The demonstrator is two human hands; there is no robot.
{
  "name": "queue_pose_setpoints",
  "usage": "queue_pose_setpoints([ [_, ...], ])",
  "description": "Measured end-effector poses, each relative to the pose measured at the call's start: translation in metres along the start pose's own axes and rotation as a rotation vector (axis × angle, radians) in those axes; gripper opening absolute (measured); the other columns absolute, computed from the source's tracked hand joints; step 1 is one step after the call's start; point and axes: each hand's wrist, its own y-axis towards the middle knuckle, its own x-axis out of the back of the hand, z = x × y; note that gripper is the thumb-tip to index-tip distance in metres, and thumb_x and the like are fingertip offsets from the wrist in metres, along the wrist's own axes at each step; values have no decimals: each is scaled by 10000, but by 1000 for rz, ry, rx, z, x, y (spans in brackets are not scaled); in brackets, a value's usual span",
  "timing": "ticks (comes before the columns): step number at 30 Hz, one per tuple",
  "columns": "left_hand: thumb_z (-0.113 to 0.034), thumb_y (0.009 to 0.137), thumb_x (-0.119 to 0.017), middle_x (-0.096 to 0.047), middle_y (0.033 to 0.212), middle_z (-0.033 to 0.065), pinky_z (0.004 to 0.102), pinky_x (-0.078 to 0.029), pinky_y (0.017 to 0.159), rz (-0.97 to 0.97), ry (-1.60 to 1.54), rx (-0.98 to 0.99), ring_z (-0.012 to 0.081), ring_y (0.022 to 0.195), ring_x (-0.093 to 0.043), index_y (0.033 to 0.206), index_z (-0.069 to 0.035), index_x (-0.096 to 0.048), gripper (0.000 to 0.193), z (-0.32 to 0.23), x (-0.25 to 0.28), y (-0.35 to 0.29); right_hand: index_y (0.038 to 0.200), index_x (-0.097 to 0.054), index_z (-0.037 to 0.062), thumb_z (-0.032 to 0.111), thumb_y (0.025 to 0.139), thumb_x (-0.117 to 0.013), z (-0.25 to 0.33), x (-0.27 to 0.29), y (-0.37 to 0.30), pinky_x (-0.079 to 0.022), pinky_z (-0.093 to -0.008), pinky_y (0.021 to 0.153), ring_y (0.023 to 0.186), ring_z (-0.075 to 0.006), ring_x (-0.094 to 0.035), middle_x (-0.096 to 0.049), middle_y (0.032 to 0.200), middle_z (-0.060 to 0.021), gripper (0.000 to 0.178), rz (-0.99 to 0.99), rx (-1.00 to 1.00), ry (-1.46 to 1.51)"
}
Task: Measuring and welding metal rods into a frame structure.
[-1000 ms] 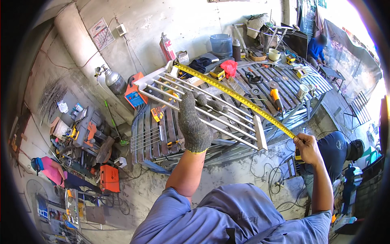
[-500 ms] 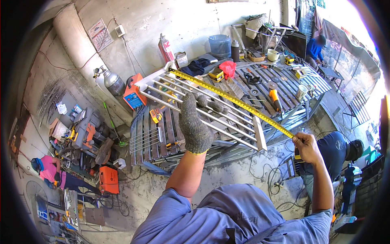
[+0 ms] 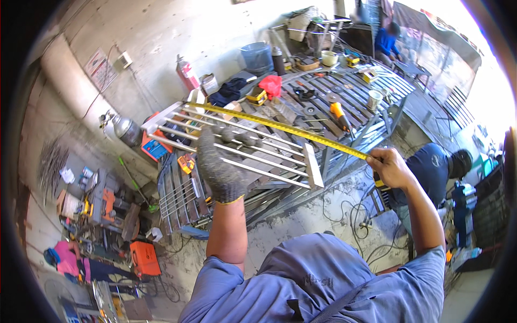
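Head view, left hand [image 3: 221,168] gripping grille [image 3: 313,166], right hand [image 3: 393,168] pinching tape [image 3: 285,127]

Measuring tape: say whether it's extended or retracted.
Extended: the yellow tape stretches from the left end of the metal grille to the right hand.
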Motion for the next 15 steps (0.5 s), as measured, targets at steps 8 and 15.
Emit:
queue_pose_setpoints([
  [8, -394, 1044, -527, -603, 761, 73, 573, -568, 636, -48, 151, -37, 365, 675, -639, 966, -90, -623, 328, -7, 21, 14, 880, -666, -9, 162, 1033, -644, 13, 8, 4, -463, -354, 562, 571, -118, -552, -574, 625, -35, 230, 49, -24, -4],
  [15, -435, 1046, -533, -642, 751, 99, 516, -569, 722, -37, 149, -24, 337, 708, -631, 938, -71, -642, 395, -10, 22, 10, 928, -717, 10, 214, 1009, -651, 17, 9, 3, -508, -399, 631, 631, -234, -672, -663, 674, -119, 229, 94, -69, -47],
])
